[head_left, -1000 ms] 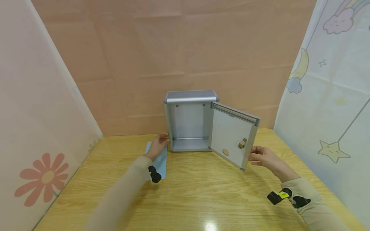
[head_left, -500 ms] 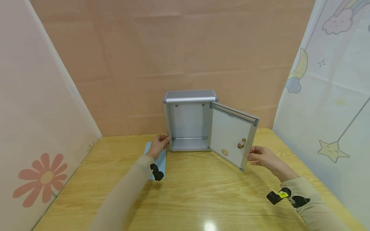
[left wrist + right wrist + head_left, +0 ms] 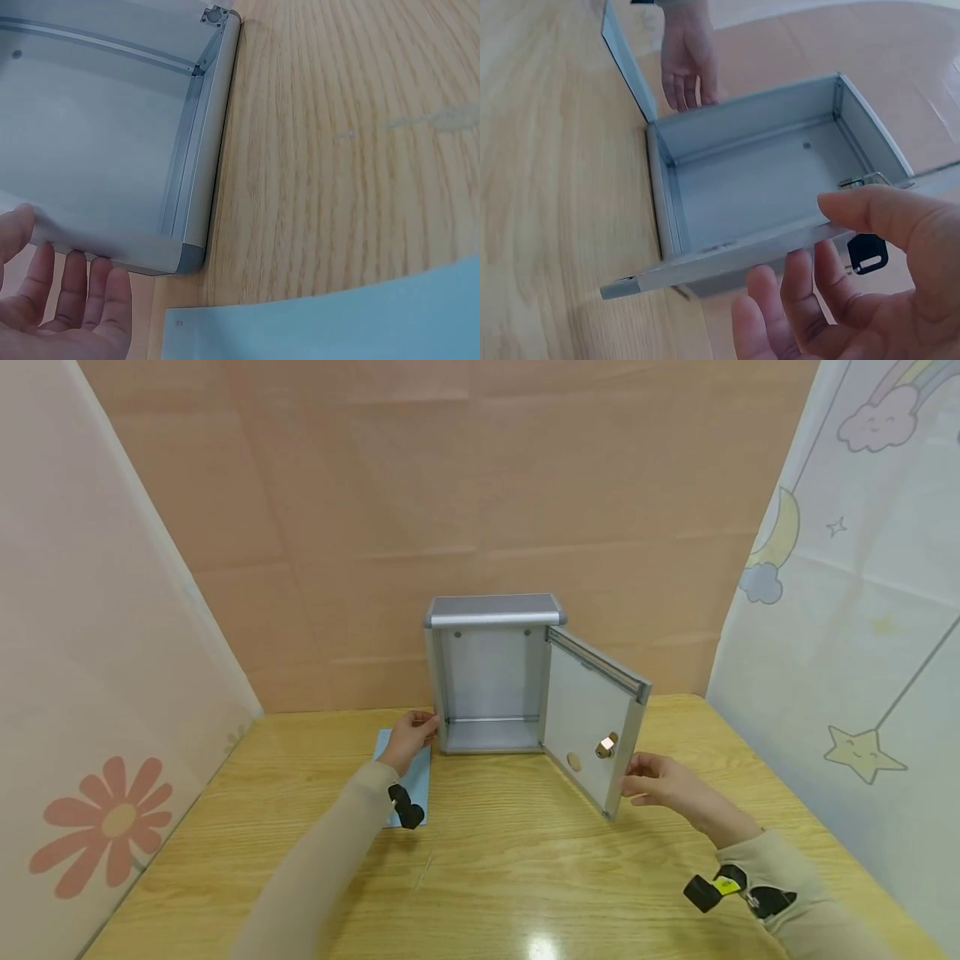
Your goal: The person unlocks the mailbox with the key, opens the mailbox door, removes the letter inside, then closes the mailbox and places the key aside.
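A silver-grey metal letter box (image 3: 495, 607) stands on the table with its front door (image 3: 581, 718) swung out to the right. Its interior looks bare. On the door's inner face sits a brass-coloured lock (image 3: 607, 746); a black-headed key (image 3: 868, 255) hangs on the outer side. My left hand (image 3: 408, 742) holds the box's left wall, thumb at the front edge and fingertips along the outside. My right hand (image 3: 667, 787) grips the free edge of the door, thumb on the inner side and fingers on the outer.
A flat light-blue paper sheet or envelope (image 3: 416, 789) lies left of the box, partly under my left wrist. The wooden table (image 3: 495, 877) runs back to a peach backdrop (image 3: 360, 527). Printed cloth panels (image 3: 847, 652) flank both sides.
My right hand has swung the door part of the way inward, so its free edge has moved left and nearer to me. My left hand stays at the box's left side.
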Tool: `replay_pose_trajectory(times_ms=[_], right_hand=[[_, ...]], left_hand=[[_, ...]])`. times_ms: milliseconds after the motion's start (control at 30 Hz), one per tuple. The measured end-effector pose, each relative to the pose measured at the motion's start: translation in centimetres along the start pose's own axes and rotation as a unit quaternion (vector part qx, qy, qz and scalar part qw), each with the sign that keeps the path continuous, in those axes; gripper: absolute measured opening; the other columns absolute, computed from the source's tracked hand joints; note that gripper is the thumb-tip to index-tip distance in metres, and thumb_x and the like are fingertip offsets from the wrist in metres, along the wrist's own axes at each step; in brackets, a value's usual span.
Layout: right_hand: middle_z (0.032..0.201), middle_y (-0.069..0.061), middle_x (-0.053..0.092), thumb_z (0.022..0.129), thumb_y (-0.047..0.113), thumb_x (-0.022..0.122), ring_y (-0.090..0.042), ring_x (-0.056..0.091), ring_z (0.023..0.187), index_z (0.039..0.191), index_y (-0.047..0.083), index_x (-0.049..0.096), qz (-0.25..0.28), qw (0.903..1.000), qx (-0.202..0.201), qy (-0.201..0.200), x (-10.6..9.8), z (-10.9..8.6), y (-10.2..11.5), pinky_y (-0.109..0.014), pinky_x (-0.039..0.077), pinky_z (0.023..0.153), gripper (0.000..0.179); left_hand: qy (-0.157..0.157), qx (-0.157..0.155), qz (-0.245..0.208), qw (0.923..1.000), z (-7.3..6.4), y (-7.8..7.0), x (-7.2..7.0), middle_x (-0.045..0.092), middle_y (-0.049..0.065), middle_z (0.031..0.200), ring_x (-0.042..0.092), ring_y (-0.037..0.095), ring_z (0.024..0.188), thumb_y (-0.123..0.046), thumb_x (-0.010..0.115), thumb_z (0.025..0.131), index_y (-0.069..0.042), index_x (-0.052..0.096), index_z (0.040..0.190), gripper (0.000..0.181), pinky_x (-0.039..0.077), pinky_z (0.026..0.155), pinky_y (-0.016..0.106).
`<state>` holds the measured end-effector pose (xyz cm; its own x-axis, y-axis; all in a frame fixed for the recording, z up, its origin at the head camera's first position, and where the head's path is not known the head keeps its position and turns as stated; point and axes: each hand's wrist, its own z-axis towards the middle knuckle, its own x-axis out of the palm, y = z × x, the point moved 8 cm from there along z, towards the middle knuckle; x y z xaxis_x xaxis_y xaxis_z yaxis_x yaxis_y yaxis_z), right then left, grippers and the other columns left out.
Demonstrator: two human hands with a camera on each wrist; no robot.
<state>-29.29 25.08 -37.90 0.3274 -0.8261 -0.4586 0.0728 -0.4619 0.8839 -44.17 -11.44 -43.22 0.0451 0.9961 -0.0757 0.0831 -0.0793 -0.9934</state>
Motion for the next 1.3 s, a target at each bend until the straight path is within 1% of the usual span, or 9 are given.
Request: replay_pose_trajectory(times_ms=[133,300,500,667,833,900,1000,1133,1300], right_hand=[[0.101,-0.012,0.058,0.097,0.024,0.059,-0.025,0.061,0.096,0.110,-0.006,0.047,-0.006,0.9997,-0.005,0.021,2.0,0.1,0.7,-0.034,0.055,0.082,0.034],[0.099,-0.012,0.056,0.096,0.027,0.060,-0.029,0.063,0.095,0.107,-0.005,0.046,-0.013,0.9994,-0.012,0.029,4.3,0.8,1.6,-0.038,0.057,0.080,0.036],[0.102,-0.014,0.057,0.096,0.031,0.060,-0.029,0.064,0.092,0.115,-0.009,0.045,-0.005,0.9992,-0.013,0.038,6.7,1.7,2.3,-0.034,0.057,0.078,0.046],[0.104,-0.016,0.057,0.097,0.033,0.059,-0.031,0.064,0.092,0.121,-0.012,0.042,0.006,0.9986,-0.016,0.050,7.9,2.1,2.8,-0.036,0.057,0.078,0.054],[0.108,-0.016,0.054,0.096,0.031,0.061,-0.029,0.063,0.097,0.124,-0.011,0.039,0.023,0.9965,-0.011,0.079,7.6,2.0,2.7,-0.040,0.056,0.083,0.055],[0.113,-0.019,0.053,0.097,0.030,0.059,-0.029,0.062,0.101,0.127,-0.012,0.036,0.046,0.9942,-0.006,0.096,7.1,2.0,2.6,-0.041,0.055,0.086,0.056],[0.117,-0.020,0.051,0.101,0.033,0.050,-0.024,0.061,0.102,0.130,-0.013,0.031,0.091,0.9892,0.004,0.115,6.1,2.2,2.5,-0.037,0.054,0.087,0.057],[0.112,-0.012,0.055,0.105,0.039,0.038,-0.016,0.062,0.099,0.129,-0.012,0.032,0.126,0.9853,0.005,0.114,4.8,2.6,2.4,-0.033,0.054,0.088,0.057],[0.108,-0.009,0.055,0.105,0.033,0.040,-0.016,0.062,0.098,0.130,-0.012,0.035,0.133,0.9845,-0.001,0.115,4.2,3.0,2.7,-0.033,0.054,0.089,0.052]], left_hand=[[-0.003,-0.001,0.003,1.0000,-0.1,-0.1,0.0,0.052,0.019,0.124,0.055,0.027,0.107,-0.019,0.057,0.099,0.005,0.048,0.126,0.037,0.045,0.104,0.045],[-0.001,-0.004,0.006,1.0000,-0.2,-0.2,0.0,0.052,0.019,0.125,0.055,0.031,0.112,-0.020,0.057,0.099,0.005,0.047,0.127,0.039,0.045,0.104,0.045],[-0.003,-0.002,0.006,1.0000,-0.2,-0.1,-0.1,0.053,0.017,0.121,0.055,0.026,0.104,-0.020,0.057,0.099,0.004,0.049,0.125,0.037,0.045,0.103,0.045],[-0.008,0.007,0.010,0.9999,-0.2,-0.2,-0.1,0.055,0.016,0.115,0.056,0.024,0.100,-0.018,0.058,0.098,0.005,0.050,0.122,0.034,0.046,0.102,0.047],[-0.007,0.005,0.014,0.9999,-0.4,-0.2,0.1,0.055,0.014,0.113,0.056,0.028,0.102,-0.018,0.057,0.099,0.004,0.051,0.121,0.032,0.046,0.101,0.046],[-0.006,0.005,0.015,0.9999,-0.4,-0.2,0.2,0.055,0.015,0.113,0.056,0.030,0.104,-0.019,0.057,0.099,0.004,0.051,0.121,0.033,0.046,0.102,0.046],[-0.008,0.006,0.019,0.9998,-0.3,-0.3,0.2,0.055,0.015,0.114,0.055,0.031,0.106,-0.019,0.057,0.099,0.003,0.051,0.122,0.033,0.046,0.102,0.045],[-0.008,0.009,0.025,0.9996,-0.3,-0.4,0.2,0.055,0.015,0.116,0.055,0.032,0.109,-0.021,0.057,0.099,0.003,0.051,0.122,0.033,0.046,0.102,0.044],[-0.007,0.008,0.029,0.9995,-0.3,-0.3,0.2,0.055,0.016,0.117,0.055,0.032,0.109,-0.020,0.057,0.099,0.002,0.051,0.122,0.033,0.046,0.102,0.045]])
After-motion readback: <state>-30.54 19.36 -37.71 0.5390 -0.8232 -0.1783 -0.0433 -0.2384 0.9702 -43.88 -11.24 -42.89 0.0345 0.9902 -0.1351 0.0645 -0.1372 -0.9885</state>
